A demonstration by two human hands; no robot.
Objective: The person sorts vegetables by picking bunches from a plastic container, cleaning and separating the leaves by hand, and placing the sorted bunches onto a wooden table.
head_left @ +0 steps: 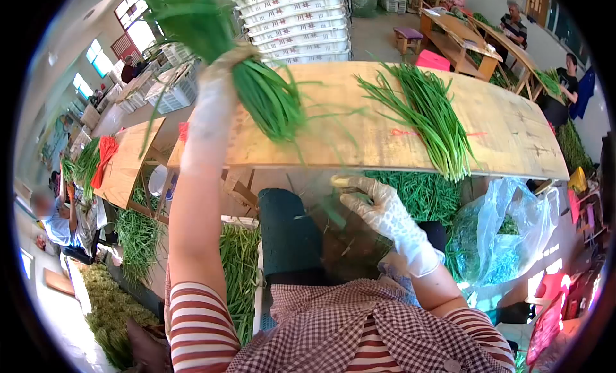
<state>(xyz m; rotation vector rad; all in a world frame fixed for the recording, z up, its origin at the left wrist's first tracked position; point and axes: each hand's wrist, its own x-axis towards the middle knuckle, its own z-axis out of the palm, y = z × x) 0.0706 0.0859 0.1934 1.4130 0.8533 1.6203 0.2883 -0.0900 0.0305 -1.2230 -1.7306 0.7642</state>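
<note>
My left hand [224,68], in a pale glove and blurred by motion, is raised at the upper left and closed round a bunch of garlic chives [266,100]. Part of that bunch fans out above the hand, part hangs below it. Over my lap is my right hand [378,209], in a patterned whitish glove, its fingers partly bent and apart. Blurred green bits [330,209] are in the air beside it. A second bunch of garlic chives [430,119] lies on the wooden board [333,142] in front of me.
Loose greens [417,196] are heaped under the board, beside a clear plastic bag [507,225]. More greens [239,277] stand at my left. Stacked white crates [295,26] rise behind the board. Red ties [104,160] lie on a left table. Other people sit at tables farther off.
</note>
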